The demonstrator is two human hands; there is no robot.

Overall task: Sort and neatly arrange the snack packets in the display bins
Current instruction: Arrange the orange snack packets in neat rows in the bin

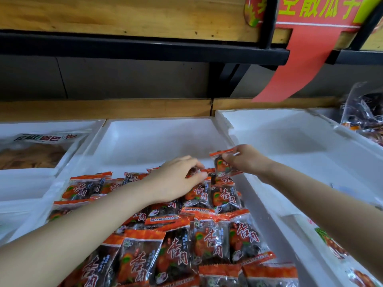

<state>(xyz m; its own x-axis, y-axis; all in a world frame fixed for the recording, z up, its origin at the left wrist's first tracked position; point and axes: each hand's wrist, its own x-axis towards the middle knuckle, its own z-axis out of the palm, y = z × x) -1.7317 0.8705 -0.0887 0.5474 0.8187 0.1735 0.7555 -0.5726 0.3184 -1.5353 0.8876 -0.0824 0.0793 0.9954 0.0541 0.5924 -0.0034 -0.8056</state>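
Over bin [145,137], orange-edged clear packet [218,163], right hand [246,160] pinching

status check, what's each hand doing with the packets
Left grip pinching pile packet at the pile's far end. Right grip holding lifted packet above middle bin, near its right wall. Nothing blocking.

Shop, display bins [157,125] of snack packets [209,239], red sign [306,59]
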